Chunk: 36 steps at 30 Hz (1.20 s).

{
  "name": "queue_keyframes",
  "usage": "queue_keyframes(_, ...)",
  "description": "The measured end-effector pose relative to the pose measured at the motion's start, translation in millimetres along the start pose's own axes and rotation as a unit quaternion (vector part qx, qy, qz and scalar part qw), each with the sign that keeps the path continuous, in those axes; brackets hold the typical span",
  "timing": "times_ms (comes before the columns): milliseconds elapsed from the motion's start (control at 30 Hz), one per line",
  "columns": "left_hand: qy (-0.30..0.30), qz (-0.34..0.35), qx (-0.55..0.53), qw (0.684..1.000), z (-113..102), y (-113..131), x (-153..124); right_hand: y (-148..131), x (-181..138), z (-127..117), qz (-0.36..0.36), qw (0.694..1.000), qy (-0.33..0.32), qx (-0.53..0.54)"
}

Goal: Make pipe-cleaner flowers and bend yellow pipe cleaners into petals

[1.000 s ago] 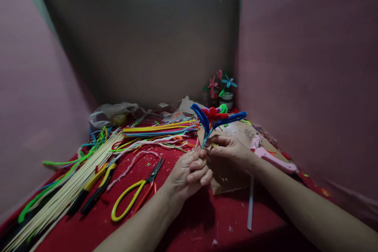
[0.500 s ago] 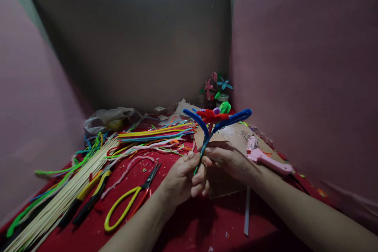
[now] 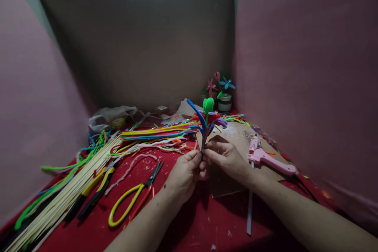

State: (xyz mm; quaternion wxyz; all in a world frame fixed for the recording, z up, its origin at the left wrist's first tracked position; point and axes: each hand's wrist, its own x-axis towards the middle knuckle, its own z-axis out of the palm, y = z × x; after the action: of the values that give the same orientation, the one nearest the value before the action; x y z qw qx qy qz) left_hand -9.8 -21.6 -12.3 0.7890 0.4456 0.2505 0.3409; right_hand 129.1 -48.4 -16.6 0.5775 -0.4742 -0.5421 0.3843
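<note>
A pipe-cleaner flower bunch [image 3: 204, 130] stands upright between my two hands, with blue, red and purple petals and a green bud on top. Its stem is pinched at the bottom by my left hand [image 3: 189, 169], fingers closed. My right hand [image 3: 226, 157] is closed too, its thumb and fingertips pressed on the same stem from the right. The lowest end of the stem is hidden by the fingers. Behind the right hand lies a piece of brown cardboard [image 3: 227, 189]. A pink glue gun [image 3: 270, 160] rests on it, its glue stick pointing toward me.
Yellow-handled scissors [image 3: 126, 204], pliers [image 3: 97, 189], thin wooden sticks [image 3: 71, 189] and many coloured pipe cleaners [image 3: 156, 132] lie on the red cloth [image 3: 165, 240] at left. A plastic bag [image 3: 113, 117] sits at the back. Finished flowers stand in a small pot [image 3: 225, 103] near the right wall.
The flower bunch has been turned about its stem: the wide blue petals now look narrower, and the green bud and purple petals show in front. The view has shifted slightly.
</note>
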Motion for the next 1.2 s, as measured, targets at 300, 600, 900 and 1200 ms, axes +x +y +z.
queue_keyframes(300, -0.081, -0.072, -0.179, 0.978, 0, 12, -8, -11, 6, -16, 0.067, 0.989, -0.119, 0.054)
queue_keyframes(600, -0.024, -0.109, -0.197, 0.974, -3, 6, 2, -5, -1, -22, 0.061, 0.991, -0.118, 0.008)
queue_keyframes(900, 0.026, -0.066, 0.041, 0.997, -10, 4, 5, -4, 1, -16, 0.077, 0.991, -0.101, 0.040)
queue_keyframes(1200, 0.218, 0.175, 0.626, 0.728, -47, 55, -66, -1, 1, -12, 0.120, 0.987, -0.103, 0.029)
